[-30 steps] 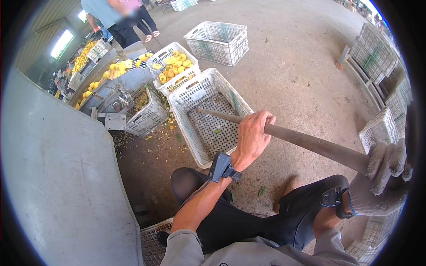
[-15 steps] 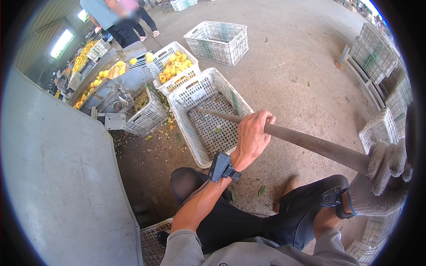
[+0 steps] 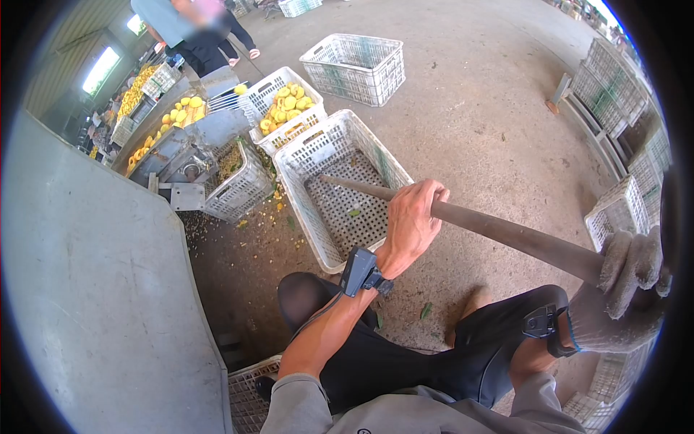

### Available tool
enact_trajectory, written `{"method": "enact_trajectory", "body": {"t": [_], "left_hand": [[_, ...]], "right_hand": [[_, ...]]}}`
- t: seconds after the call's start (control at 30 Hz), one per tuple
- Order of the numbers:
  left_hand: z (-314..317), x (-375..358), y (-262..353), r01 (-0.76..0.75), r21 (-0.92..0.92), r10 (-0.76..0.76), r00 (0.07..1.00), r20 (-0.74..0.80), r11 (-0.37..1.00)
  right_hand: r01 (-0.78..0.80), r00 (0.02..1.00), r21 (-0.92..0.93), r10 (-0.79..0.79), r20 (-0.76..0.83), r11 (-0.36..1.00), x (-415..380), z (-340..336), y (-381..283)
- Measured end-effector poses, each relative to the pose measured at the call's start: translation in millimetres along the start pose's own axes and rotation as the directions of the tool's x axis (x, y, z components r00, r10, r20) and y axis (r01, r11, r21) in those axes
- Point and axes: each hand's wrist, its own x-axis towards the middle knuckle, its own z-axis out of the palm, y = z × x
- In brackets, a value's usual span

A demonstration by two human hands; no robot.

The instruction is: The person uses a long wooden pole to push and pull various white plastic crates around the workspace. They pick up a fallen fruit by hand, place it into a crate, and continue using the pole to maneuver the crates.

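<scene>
My bare left hand (image 3: 416, 217) is closed around a long brown pole (image 3: 506, 235). At the right edge, my right hand (image 3: 625, 293), in a grey knit glove, wraps round the thicker end of the same pole. From there the pole slants down to the left and narrows. Its thin end overlaps the inside of a white plastic crate (image 3: 307, 233) on the floor. A small green leaf lies on that crate's perforated bottom. Both wrists wear black strapped devices.
A crate of yellow fruit (image 3: 290, 108) stands beyond, below a metal chute (image 3: 217, 116) carrying more fruit. Another crate (image 3: 246, 192) holds scraps. Further back is a white crate (image 3: 358, 72); crates stack at right (image 3: 614, 87). A grey metal panel (image 3: 101, 282) fills the left. A person (image 3: 163, 29) stands behind.
Yellow fruit has shifted along the chute and its wire rack, and the fruit in the crate below sits differently. Both hands and the pole stay put.
</scene>
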Motion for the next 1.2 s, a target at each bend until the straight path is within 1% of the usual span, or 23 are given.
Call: {"method": "enact_trajectory", "body": {"t": [0.07,0.1,0.17,0.2,0.3,0.33,0.4,0.47,0.5,0.57,0.63,0.7,0.73,0.77,0.8,0.87,0.9,0.97,1.0,1.07,1.17,1.2], "left_hand": [[0,0,-1,0.001,0.0,-0.001,1.0,0.001,1.0],[0,0,-1,0.005,0.002,-0.005,1.0,0.003,1.0],[1,0,-1,0.014,0.004,-0.014,1.0,0.009,1.0],[1,1,-1,0.016,0.004,-0.016,1.0,0.009,1.0],[1,1,-1,0.021,0.005,-0.021,1.0,0.011,1.0],[1,1,-1,0.021,0.004,-0.021,1.0,0.012,1.0],[0,1,0,0.02,0.002,-0.02,1.0,0.012,1.0],[0,1,0,0.021,0.0,-0.021,1.0,0.012,1.0],[0,1,1,0.023,-0.001,-0.023,1.0,0.013,1.0],[0,1,0,0.026,-0.003,-0.026,1.0,0.017,1.0],[0,0,-1,0.036,-0.001,-0.036,0.999,0.038,0.999],[-1,0,-1,0.039,0.001,-0.039,0.998,0.049,0.999],[-1,0,0,0.037,0.002,-0.037,0.998,0.049,0.999],[-1,0,0,0.035,0.003,-0.035,0.998,0.05,0.999],[-1,0,0,0.027,0.002,-0.027,0.999,0.035,1.0],[-1,1,0,0.011,0.001,-0.011,1.0,0.006,1.0],[-1,1,0,0.007,0.0,-0.007,1.0,0.003,1.0],[-1,1,0,0.0,0.0,0.0,1.0,-0.002,1.0],[-1,1,0,0.001,-0.003,-0.001,1.0,-0.003,1.0],[-1,1,0,0.003,-0.009,-0.003,1.0,-0.006,1.0],[-1,2,1,0.012,-0.021,-0.012,1.0,-0.005,1.0],[-1,2,2,-0.02,-0.025,0.02,1.0,0.004,0.999]], "right_hand": [[0.008,0.998,-0.007,-0.007,0.06,1.0,1,16,1],[-0.011,0.985,-0.004,0.012,0.173,1.0,5,27,-1],[-0.034,0.957,0.009,0.03,0.289,0.999,8,49,-1],[-0.037,0.955,0.021,0.029,0.295,0.999,7,61,1],[-0.048,0.961,0.021,0.04,0.275,0.999,8,50,-1],[-0.037,0.966,0.016,0.032,0.258,0.999,7,45,0],[-0.001,0.975,0.003,0.001,0.221,1.0,1,57,5],[0.05,0.992,-0.018,-0.047,0.119,0.999,-3,64,9],[0.075,0.997,-0.033,-0.074,0.036,0.997,-4,63,10],[0.073,0.997,-0.036,-0.072,0.025,0.997,-5,64,10],[0.002,0.987,0.002,-0.002,0.16,1.0,-2,59,4],[-0.112,0.955,0.047,0.094,0.283,0.993,9,41,-5],[-0.101,0.959,0.039,0.087,0.27,0.994,11,27,-6],[-0.091,0.963,0.03,0.081,0.257,0.995,11,29,-6],[-0.007,0.985,-0.018,0.01,0.173,1.0,7,31,-1],[0.035,0.989,-0.055,-0.027,0.144,0.998,6,29,1],[-0.004,0.98,-0.039,0.011,0.197,0.999,9,22,-3],[-0.009,0.986,-0.036,0.015,0.168,0.999,10,19,-4],[0.024,0.996,-0.05,-0.019,0.085,0.998,8,20,-2],[0.032,0.998,-0.045,-0.03,0.053,0.998,6,26,-1],[-0.028,0.982,0.015,0.025,0.187,1.0,3,48,-5],[-0.038,0.974,0.037,0.029,0.224,0.999,-3,80,-3]]}}
